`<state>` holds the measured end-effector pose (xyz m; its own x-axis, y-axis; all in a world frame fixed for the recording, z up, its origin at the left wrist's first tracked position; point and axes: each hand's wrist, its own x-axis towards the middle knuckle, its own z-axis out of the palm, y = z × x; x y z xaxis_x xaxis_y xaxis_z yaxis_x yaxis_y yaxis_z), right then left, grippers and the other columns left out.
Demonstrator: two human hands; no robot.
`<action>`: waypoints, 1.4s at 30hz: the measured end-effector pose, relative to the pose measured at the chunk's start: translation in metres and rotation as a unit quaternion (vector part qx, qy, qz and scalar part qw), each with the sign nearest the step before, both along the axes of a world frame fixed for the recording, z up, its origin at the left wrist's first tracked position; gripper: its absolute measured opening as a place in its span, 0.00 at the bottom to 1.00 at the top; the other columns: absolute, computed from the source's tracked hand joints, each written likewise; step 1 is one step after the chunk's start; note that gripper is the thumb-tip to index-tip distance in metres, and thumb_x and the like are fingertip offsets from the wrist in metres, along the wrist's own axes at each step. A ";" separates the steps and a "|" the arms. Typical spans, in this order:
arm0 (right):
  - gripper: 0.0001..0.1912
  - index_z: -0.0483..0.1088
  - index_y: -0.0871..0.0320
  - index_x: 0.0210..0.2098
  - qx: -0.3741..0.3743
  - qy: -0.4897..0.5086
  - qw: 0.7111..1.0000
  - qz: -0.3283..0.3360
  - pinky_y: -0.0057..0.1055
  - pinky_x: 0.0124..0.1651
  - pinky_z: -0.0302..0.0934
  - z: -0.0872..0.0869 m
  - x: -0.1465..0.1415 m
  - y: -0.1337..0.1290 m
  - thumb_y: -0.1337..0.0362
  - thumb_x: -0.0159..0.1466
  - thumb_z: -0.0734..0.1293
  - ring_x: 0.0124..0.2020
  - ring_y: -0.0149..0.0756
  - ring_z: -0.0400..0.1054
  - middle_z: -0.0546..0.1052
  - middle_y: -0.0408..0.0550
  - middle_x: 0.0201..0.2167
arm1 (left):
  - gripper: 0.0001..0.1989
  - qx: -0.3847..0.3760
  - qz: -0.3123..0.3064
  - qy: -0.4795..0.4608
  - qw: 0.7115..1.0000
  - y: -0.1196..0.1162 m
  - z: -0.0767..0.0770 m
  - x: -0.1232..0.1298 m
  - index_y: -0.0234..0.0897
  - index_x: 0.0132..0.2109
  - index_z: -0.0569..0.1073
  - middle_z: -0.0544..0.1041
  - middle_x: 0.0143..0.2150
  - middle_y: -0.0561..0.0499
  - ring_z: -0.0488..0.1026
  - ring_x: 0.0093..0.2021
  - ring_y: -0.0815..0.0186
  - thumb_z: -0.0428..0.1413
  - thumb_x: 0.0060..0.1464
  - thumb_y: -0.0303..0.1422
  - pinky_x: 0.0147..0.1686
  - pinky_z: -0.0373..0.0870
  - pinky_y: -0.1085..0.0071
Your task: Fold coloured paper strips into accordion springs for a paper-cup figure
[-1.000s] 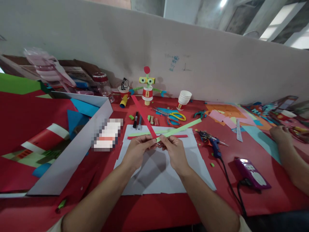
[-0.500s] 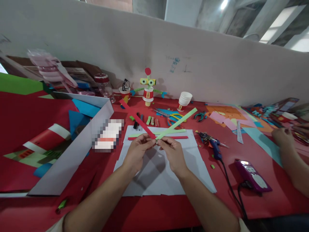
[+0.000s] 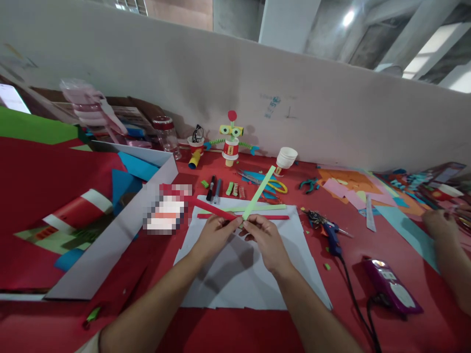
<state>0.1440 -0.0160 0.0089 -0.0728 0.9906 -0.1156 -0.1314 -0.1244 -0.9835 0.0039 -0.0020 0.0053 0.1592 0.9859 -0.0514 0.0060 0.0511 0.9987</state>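
My left hand (image 3: 218,236) pinches the near end of a red paper strip (image 3: 209,206), which slants up to the left. Close beside it, my right hand (image 3: 263,239) is closed on the near end of a light green strip (image 3: 259,192) that points up and slightly right. The two strips meet between my fingertips. Behind my hands, another red strip (image 3: 276,217) and another green strip (image 3: 274,208) lie across the white paper (image 3: 250,287).
A paper-cup figure (image 3: 230,146) stands near the wall beside stacked cups (image 3: 287,158). Pens, folded paper springs and scissors (image 3: 276,186) lie ahead. On the right are a glue gun (image 3: 333,239), a purple device (image 3: 393,287) and another person's hand (image 3: 439,225). A box (image 3: 121,230) is left.
The red strip has swung lower to the left, and the green strip has turned more upright. My hands remain close together. The whole view has shifted slightly.
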 end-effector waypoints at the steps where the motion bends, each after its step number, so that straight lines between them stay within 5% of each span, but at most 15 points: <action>1: 0.07 0.73 0.58 0.31 -0.001 0.015 1.000 0.000 0.28 0.32 0.60 0.000 0.000 0.000 0.61 0.55 0.68 0.28 0.31 0.67 0.74 0.42 0.25 | 0.17 -0.009 0.011 -0.023 1.000 -0.002 0.001 0.001 0.35 0.19 0.71 0.66 0.18 0.54 0.61 0.23 0.69 0.58 0.48 0.41 0.25 0.57 0.71; 7: 0.06 0.74 0.58 0.30 0.036 0.027 0.999 -0.014 0.29 0.34 0.61 -0.002 -0.002 -0.002 0.61 0.55 0.69 0.28 0.31 0.67 0.75 0.43 0.25 | 0.11 -0.030 0.010 -0.151 0.988 -0.005 -0.001 0.006 0.35 0.24 0.73 0.70 0.23 0.53 0.64 0.28 0.68 0.60 0.46 0.38 0.31 0.61 0.71; 11: 0.10 0.75 0.56 0.34 0.041 0.036 0.999 0.001 0.30 0.37 0.62 0.001 -0.004 -0.002 0.59 0.54 0.70 0.31 0.32 0.67 0.75 0.43 0.28 | 0.08 0.005 0.061 -0.150 0.987 -0.005 -0.003 0.007 0.36 0.25 0.73 0.69 0.23 0.56 0.64 0.28 0.69 0.61 0.45 0.35 0.32 0.62 0.73; 22: 0.09 0.77 0.55 0.29 0.015 0.025 0.999 -0.037 0.32 0.39 0.62 -0.004 0.001 0.005 0.60 0.49 0.74 0.32 0.34 0.67 0.75 0.43 0.28 | 0.09 -0.078 0.116 -0.124 0.982 -0.010 -0.014 0.013 0.38 0.30 0.76 0.75 0.26 0.55 0.71 0.31 0.67 0.62 0.45 0.39 0.36 0.66 0.71; 30: 0.06 0.74 0.56 0.26 0.031 0.024 0.997 -0.066 0.28 0.32 0.59 0.001 0.007 0.003 0.61 0.51 0.73 0.27 0.31 0.66 0.74 0.42 0.24 | 0.12 -0.026 0.076 -0.058 0.995 -0.010 -0.012 0.007 0.35 0.28 0.76 0.76 0.26 0.52 0.71 0.30 0.65 0.61 0.46 0.41 0.34 0.66 0.70; 36: 0.09 0.72 0.57 0.25 -0.003 0.054 0.997 -0.059 0.29 0.30 0.60 -0.001 0.001 0.000 0.59 0.49 0.72 0.23 0.31 0.68 0.75 0.41 0.21 | 0.13 -0.047 0.032 -0.139 0.989 -0.010 -0.001 0.010 0.36 0.38 0.79 0.79 0.32 0.49 0.73 0.34 0.64 0.60 0.47 0.40 0.38 0.69 0.68; 42: 0.09 0.71 0.57 0.23 0.007 0.049 0.997 -0.060 0.28 0.29 0.60 -0.006 -0.003 -0.001 0.59 0.49 0.72 0.23 0.31 0.67 0.73 0.40 0.20 | 0.10 -0.058 0.033 -0.141 0.988 -0.014 0.000 0.013 0.37 0.35 0.80 0.81 0.34 0.48 0.75 0.37 0.62 0.63 0.45 0.36 0.42 0.69 0.67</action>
<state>0.1411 -0.0166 0.0034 0.0367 0.9943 -0.0998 -0.2406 -0.0881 -0.9666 0.0166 -0.0158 0.0055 0.1195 0.9845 -0.1283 -0.2778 0.1572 0.9477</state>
